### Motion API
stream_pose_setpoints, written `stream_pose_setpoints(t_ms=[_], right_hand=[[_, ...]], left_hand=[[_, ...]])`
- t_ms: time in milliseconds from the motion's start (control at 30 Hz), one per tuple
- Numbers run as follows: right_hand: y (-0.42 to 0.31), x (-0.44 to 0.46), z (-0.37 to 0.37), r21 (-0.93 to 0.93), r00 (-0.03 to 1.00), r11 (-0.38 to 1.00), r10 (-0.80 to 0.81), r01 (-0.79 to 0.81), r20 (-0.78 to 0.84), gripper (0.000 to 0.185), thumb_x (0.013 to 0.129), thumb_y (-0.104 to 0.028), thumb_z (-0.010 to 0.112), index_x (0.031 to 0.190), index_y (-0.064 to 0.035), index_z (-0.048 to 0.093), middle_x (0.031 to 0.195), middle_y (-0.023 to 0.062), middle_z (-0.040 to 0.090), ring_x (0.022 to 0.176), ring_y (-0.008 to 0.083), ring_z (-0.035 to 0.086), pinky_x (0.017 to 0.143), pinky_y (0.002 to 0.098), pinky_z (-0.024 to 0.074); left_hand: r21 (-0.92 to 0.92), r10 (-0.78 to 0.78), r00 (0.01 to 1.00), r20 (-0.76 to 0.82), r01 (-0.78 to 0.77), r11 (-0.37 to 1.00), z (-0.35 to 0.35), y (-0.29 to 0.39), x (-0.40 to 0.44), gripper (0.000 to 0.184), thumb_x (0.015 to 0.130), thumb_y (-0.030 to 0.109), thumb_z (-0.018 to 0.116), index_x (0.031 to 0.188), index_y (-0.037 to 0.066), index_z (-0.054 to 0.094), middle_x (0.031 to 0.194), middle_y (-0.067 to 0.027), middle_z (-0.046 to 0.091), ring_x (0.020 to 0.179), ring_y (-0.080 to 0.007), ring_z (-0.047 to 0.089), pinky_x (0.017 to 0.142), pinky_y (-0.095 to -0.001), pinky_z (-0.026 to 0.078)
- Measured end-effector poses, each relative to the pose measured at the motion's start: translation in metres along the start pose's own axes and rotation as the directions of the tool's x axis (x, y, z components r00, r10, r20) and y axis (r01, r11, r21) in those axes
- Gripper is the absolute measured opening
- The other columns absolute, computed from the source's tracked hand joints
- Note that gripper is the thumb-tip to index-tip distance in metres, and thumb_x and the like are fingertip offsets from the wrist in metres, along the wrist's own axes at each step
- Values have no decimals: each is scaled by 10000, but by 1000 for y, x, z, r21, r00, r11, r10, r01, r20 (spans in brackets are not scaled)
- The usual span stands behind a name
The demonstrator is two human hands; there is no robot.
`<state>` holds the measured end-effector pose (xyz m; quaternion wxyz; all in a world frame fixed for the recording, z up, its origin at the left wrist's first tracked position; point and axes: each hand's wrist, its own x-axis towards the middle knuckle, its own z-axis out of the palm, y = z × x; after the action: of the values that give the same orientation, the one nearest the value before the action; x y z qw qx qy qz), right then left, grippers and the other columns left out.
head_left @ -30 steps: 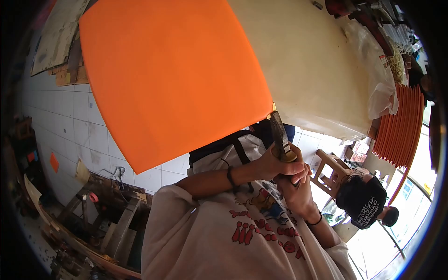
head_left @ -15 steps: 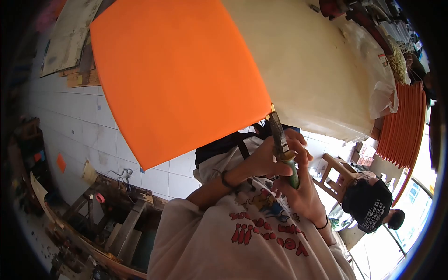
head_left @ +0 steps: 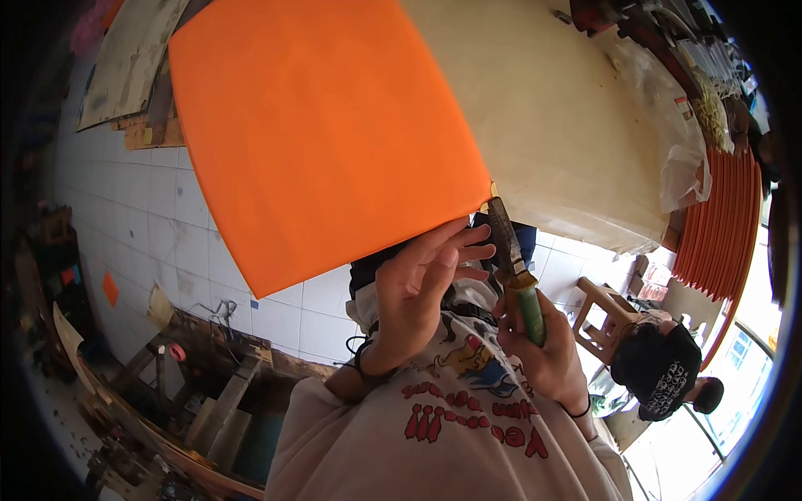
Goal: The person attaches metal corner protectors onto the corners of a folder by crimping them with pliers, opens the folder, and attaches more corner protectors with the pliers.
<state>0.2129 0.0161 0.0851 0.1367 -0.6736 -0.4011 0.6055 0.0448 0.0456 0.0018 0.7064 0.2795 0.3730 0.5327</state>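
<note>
Tool (head_left: 506,242) with a dark metal shaft, a brass-coloured collar and a green handle was clamped in the wearer's right hand (head_left: 547,355), its fingers wrapped around the handle. It tilted up and to the left, its dark tip right at the near right corner of a large orange panel (head_left: 326,142); contact there could not be told. The left hand (head_left: 409,288) held nothing, its palm turned inward and its fingers spread apart and pointing toward the tool, the fingertips close by the panel's near edge. Below both hands, the wearer's pale T-shirt (head_left: 359,451) carried a cartoon print and red lettering, upside down from this view: one word began with a "Y", three exclamation marks stood at the far end, and folds broke up the rest. Under the panel and to its right spread a tan work surface (head_left: 568,125). Clear plastic (head_left: 668,134) at its far side bore a small red-and-white label, too small to read. Farther right were a stack of orange sheets (head_left: 718,225) and another person (head_left: 656,367) in a black top with illegible white writing.
</note>
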Motion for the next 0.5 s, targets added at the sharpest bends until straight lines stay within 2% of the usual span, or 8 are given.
stream_pose_setpoints(t_ms=[133,233,333,433,500], right_hand=[[-2,-2,-2,29,1000,999,13,-13,1,316,745,18,529,1056,15,586,767,42,564,714,119,564,666,255,456],[3,1,-3,-38,996,995,-91,91,-4,300,735,6,519,1026,16,590,826,118,620,752,193,623,715,310,491],[2,3,-2,-54,990,989,-139,139,6,377,710,45,484,1069,31,599,930,141,639,831,216,642,775,326,509],[8,2,1,128,998,991,-52,48,25,507,686,74,453,1169,31,604,1130,168,634,965,259,648,854,336,509],[7,3,1,102,995,992,-84,78,54,575,677,69,454,1234,20,588,1258,172,582,1060,273,620,900,341,491]], left_hand=[[-248,-70,998,1,68,966,-2,-4,8,389,1041,199,445,1301,-87,492,1285,-230,573,1033,-320,670,846,-416,587],[-229,-30,998,-53,17,973,0,-11,11,396,1040,218,457,1285,-90,502,1267,-226,583,1028,-325,673,845,-423,591],[-190,26,999,-44,-34,981,-2,-17,14,403,1039,233,463,1275,-90,512,1278,-232,577,1080,-333,650,907,-431,566],[-149,56,994,-97,-71,986,6,-10,17,398,1042,222,456,1273,-97,513,1282,-248,572,1145,-337,614,979,-433,523],[-161,24,992,-124,-44,986,9,-7,18,400,1038,227,458,1248,-108,519,1252,-267,587,1157,-364,604,983,-449,526]])
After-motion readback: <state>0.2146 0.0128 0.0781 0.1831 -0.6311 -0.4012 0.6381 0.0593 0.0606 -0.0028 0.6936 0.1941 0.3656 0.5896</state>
